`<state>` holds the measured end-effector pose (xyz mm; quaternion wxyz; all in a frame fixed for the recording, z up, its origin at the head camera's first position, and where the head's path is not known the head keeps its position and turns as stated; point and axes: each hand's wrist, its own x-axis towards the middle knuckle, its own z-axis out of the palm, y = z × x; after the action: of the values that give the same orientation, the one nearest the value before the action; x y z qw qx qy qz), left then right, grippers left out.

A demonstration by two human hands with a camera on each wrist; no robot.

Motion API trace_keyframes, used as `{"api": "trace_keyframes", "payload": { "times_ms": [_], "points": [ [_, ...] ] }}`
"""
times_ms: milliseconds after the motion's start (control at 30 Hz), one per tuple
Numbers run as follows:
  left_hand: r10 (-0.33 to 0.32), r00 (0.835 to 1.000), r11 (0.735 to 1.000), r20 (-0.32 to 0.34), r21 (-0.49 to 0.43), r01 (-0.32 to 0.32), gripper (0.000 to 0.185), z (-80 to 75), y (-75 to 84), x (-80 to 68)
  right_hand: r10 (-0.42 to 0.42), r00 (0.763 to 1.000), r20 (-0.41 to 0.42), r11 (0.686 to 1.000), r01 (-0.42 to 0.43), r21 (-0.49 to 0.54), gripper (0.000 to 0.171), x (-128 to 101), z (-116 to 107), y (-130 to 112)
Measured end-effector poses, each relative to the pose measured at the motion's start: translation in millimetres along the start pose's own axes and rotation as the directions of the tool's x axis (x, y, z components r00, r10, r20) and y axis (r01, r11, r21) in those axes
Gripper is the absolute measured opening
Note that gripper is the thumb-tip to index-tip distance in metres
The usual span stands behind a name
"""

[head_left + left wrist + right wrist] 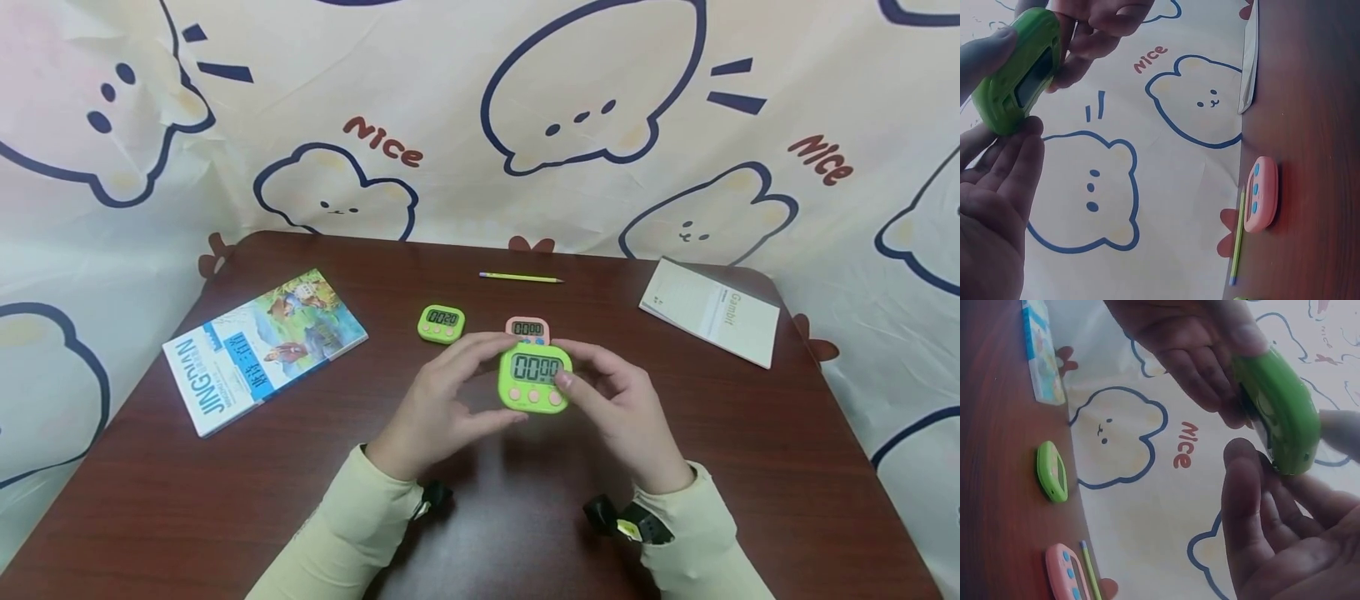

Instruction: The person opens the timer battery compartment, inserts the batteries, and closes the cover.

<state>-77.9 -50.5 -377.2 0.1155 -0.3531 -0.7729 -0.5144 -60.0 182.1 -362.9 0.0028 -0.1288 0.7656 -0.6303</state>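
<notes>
A large green timer [534,379] with pink buttons is held above the table between both hands. My left hand [501,377] pinches its left side, fingers along the top edge and thumb under the bottom edge. My right hand [572,368] grips its right side, with the thumb resting on the front by the display. In the left wrist view the green timer [1016,69] sits between my left fingertips [1025,147] and the right hand above. In the right wrist view, the green timer [1279,412] is pinched the same way.
A pink timer [527,330] stands just behind the held one, and a smaller green timer [441,322] lies to its left. A pencil [520,277] lies farther back, a picture book [262,348] at the left, a white booklet [708,310] at the right, all on the brown table [225,500].
</notes>
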Motion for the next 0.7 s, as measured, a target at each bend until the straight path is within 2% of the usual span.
{"api": "trace_keyframes", "payload": {
  "times_ms": [200,367,533,700],
  "points": [
    [-0.044,0.998,0.995,-0.038,-0.094,0.040,0.075,0.0,0.8,1.0,-0.059,0.998,0.029,0.995,0.061,-0.073,0.049,-1.9,3.0,-0.9],
    [-0.050,0.997,0.986,-0.057,-0.160,0.040,0.072,0.2,0.0,0.8,-0.112,0.992,0.066,0.984,0.120,-0.134,0.070,-1.2,5.1,0.4],
    [-0.060,0.997,0.986,-0.055,-0.158,0.051,0.072,0.0,-1.8,0.3,-0.188,0.981,0.054,0.951,0.195,-0.241,0.079,-0.6,5.2,1.9],
    [-0.054,0.998,0.993,-0.040,-0.102,0.050,0.072,0.8,-3.8,1.1,-0.229,0.972,0.045,0.939,0.233,-0.254,0.078,0.5,4.6,3.6]
  ]
}}
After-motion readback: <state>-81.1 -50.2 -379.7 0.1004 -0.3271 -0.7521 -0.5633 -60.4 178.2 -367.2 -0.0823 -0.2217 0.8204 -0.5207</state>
